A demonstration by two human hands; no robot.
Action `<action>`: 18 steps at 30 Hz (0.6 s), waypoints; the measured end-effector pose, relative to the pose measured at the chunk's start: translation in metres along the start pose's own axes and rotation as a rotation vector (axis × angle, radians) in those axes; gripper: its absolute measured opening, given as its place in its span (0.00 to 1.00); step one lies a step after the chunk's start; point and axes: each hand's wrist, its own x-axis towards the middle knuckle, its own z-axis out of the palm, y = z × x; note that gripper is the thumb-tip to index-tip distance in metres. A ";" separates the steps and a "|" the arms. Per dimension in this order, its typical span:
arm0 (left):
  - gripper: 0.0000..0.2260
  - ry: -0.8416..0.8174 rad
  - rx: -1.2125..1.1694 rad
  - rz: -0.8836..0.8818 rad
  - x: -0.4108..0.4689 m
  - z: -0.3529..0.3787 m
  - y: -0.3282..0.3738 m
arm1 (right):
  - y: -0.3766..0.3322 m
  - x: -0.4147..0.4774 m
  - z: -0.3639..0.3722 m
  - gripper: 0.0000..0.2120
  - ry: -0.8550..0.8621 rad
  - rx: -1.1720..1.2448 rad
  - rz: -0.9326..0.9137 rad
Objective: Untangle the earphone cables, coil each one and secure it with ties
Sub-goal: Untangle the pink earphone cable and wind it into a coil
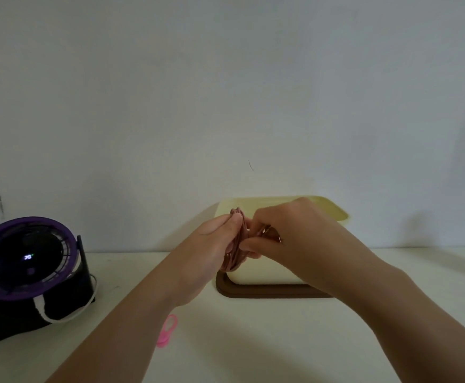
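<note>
The left hand (214, 240) and right hand (297, 236) pinch the cable coil (235, 262) over the cream box (333, 211). A slack grip could spill its loops.

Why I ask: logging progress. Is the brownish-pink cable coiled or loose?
Coiled: earphone cable forms stacked loops in the left hand; right hand pinches it.

Dim, soft and slightly blurred, with faint shadows on the wall (225, 92) and wide-angle bending at edges.
</note>
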 end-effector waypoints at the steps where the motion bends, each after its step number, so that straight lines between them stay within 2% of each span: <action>1: 0.21 -0.014 0.018 -0.007 -0.001 0.001 0.000 | 0.000 0.001 0.000 0.08 0.003 0.058 0.006; 5: 0.26 -0.053 -0.024 -0.033 0.000 0.001 -0.002 | 0.004 0.001 0.000 0.06 0.042 0.299 0.061; 13: 0.24 -0.184 -0.109 -0.026 -0.004 -0.007 0.000 | 0.008 0.003 0.001 0.08 0.034 0.664 0.104; 16: 0.27 -0.255 -0.026 0.009 -0.004 -0.010 -0.001 | 0.009 0.004 0.002 0.08 0.030 0.707 0.119; 18: 0.23 -0.244 0.025 -0.004 -0.004 -0.011 -0.002 | 0.010 0.004 0.003 0.07 0.013 0.701 0.111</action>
